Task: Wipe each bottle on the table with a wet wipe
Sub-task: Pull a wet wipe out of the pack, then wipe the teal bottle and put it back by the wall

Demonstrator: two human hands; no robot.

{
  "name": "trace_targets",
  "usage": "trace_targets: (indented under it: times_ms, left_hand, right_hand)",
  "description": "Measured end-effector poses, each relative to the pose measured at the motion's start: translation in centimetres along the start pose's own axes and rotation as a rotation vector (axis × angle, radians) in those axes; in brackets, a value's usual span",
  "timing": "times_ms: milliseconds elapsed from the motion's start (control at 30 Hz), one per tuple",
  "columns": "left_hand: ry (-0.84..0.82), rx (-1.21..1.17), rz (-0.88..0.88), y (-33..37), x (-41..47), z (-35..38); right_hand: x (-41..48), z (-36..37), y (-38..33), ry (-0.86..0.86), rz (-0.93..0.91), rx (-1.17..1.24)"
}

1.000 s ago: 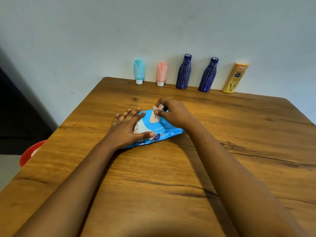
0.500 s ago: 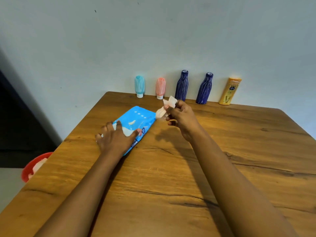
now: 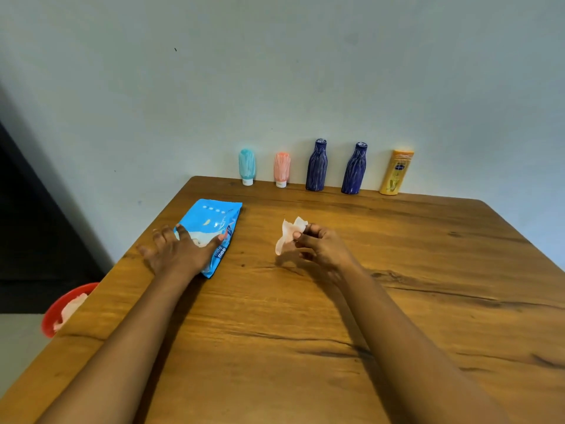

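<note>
Several bottles stand in a row along the table's far edge against the wall: a teal tube (image 3: 247, 166), a pink tube (image 3: 281, 169), two dark blue bottles (image 3: 316, 165) (image 3: 354, 168) and a yellow bottle (image 3: 396, 172). My right hand (image 3: 321, 246) pinches a white wet wipe (image 3: 289, 234) a little above the table's middle. My left hand (image 3: 180, 252) rests flat with spread fingers on the near end of a blue wet-wipe pack (image 3: 214, 228) lying at the table's left side.
The wooden table (image 3: 397, 286) extends wide to the right and toward me. A red bin (image 3: 64, 307) with crumpled white material sits on the floor beyond the table's left edge. A dark opening lies at the far left.
My right hand pulled the wipe free of the pack and moved right and nearer with it. My left hand slid the pack toward the table's left side.
</note>
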State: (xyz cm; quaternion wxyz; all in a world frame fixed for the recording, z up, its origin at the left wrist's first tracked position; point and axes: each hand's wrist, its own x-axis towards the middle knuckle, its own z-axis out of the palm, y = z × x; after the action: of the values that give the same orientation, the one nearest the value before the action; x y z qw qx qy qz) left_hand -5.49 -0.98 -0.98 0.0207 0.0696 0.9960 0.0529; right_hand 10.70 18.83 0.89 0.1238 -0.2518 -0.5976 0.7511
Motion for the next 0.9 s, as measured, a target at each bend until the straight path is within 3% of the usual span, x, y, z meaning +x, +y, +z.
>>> trace_targets:
  times_ms: [167,333,433,567,900]
  left_hand:
    - [0.261,-0.051,0.303,4.8,4.1,-3.6]
    - [0.323,-0.257,0.551,11.4,13.0,-5.7]
    - [0.376,-0.322,0.595,14.2,17.8,-6.3]
    - [0.365,-0.222,0.638,16.3,21.6,-7.0]
    - [0.386,-0.113,0.644,16.4,23.7,-7.4]
  right_hand:
    - [2.6,-0.7,1.1,0.002,-0.059,0.161]
    - [7.9,-1.5,1.1,-0.063,-0.176,0.238]
    - [12.0,-1.8,1.0,-0.09,-0.216,0.182]
    - [15.1,-1.8,0.6,-0.065,-0.246,0.033]
    - [15.3,-1.8,0.8,-0.128,-0.297,-0.024]
